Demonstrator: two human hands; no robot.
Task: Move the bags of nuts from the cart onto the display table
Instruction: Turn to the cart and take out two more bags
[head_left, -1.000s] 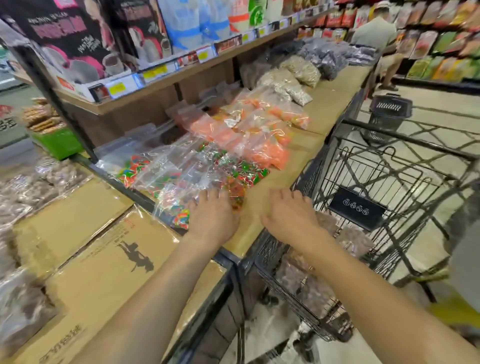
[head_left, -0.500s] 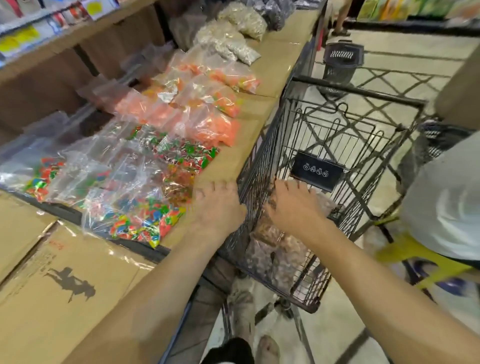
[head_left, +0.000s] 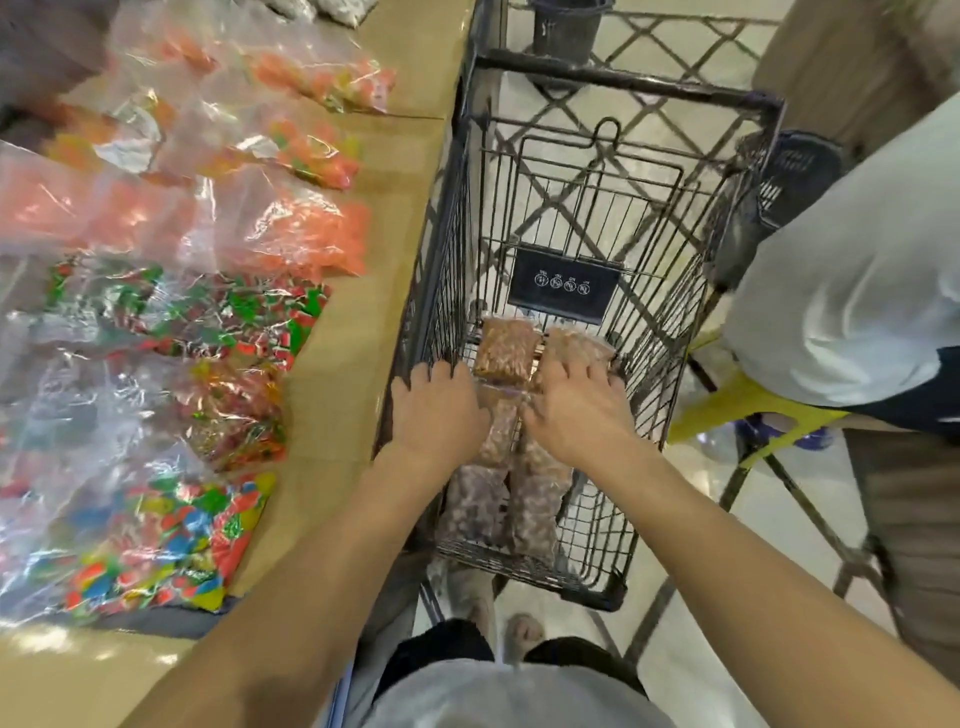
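A person's left hand (head_left: 439, 410) and right hand (head_left: 576, 410) reach down into a black wire shopping cart (head_left: 623, 98), fingers straight and spread, neither closed round anything. The clear plastic bags of brown nuts (head_left: 506, 351) lie on the cart floor, some under the palms and two just beyond the fingertips; the right fingertips seem to touch one.

The bags look soft, lumpy and moderately heavy, and their film is probably slick. A grasp across the full middle should hold better than a pinch at the loose top.

Left of the left hand is the brown cardboard-topped display table (head_left: 332, 395), covered with clear bags of bright sweets (head_left: 156, 530).

Half a second ago the left hand was over the table's edge; both hands have since moved right and down into the cart.
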